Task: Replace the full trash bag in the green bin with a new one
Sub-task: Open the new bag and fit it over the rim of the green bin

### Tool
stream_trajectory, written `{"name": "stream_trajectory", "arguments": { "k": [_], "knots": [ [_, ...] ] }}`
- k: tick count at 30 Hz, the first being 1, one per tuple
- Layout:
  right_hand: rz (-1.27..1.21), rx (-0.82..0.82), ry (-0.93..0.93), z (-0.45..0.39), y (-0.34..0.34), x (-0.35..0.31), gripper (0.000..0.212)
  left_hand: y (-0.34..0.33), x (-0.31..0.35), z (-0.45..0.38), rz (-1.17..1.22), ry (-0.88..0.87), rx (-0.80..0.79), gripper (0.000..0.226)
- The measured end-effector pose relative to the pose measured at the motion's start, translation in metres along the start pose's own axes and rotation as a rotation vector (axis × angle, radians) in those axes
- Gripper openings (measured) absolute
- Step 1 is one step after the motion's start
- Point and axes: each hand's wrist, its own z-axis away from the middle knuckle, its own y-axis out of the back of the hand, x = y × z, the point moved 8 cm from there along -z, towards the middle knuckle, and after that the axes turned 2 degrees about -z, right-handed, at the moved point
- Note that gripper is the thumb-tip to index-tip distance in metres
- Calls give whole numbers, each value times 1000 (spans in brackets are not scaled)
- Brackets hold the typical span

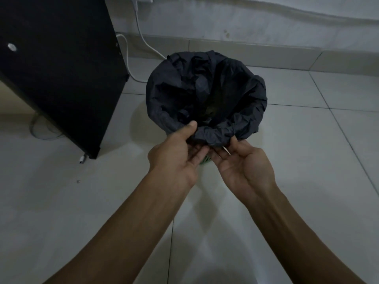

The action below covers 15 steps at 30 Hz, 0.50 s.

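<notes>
Black plastic, crumpled and thin, is bunched between both hands at the near edge of the bin. The left hand (178, 154) pinches the bag (207, 95), thumb on top of the folded-over edge and fingers curled beneath it. The right hand (242, 167) lies palm up just beside the left, its fingertips tucked under the same fold and its thumb pressing the plastic from above. The two hands nearly touch under the bag's edge.

The bag lines the bin and is draped over its whole rim, mouth open, with a dark hollow inside; what lies at the bottom cannot be made out. Of the green bin (205, 159) only a small patch of meshed wall shows, just below the fingers.

The bin stands on a pale tiled floor (307, 140). To the left of the bin stands a black cabinet (61, 68). A white cable (141, 35) runs down the wall (246, 21) behind the bin and curves along the floor between bin and cabinet. Another cable end lies on the floor at the cabinet's near corner.
</notes>
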Motion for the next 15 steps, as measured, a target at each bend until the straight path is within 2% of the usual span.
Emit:
{"name": "stream_trajectory", "arguments": {
  "k": [2,4,7,15],
  "knots": [
    [32,72,-32,0,5,0,24,1,3,-4,1,-26,5,24],
    [143,226,-102,4,14,2,14,2,5,-5,-15,-58,-7,21],
    [285,414,-191,13,27,4,29,4,5,-2,-66,-100,-10,15],
    [28,342,-273,23,1,-3,27,7,12,3,-189,-219,3,10]
  ]
}}
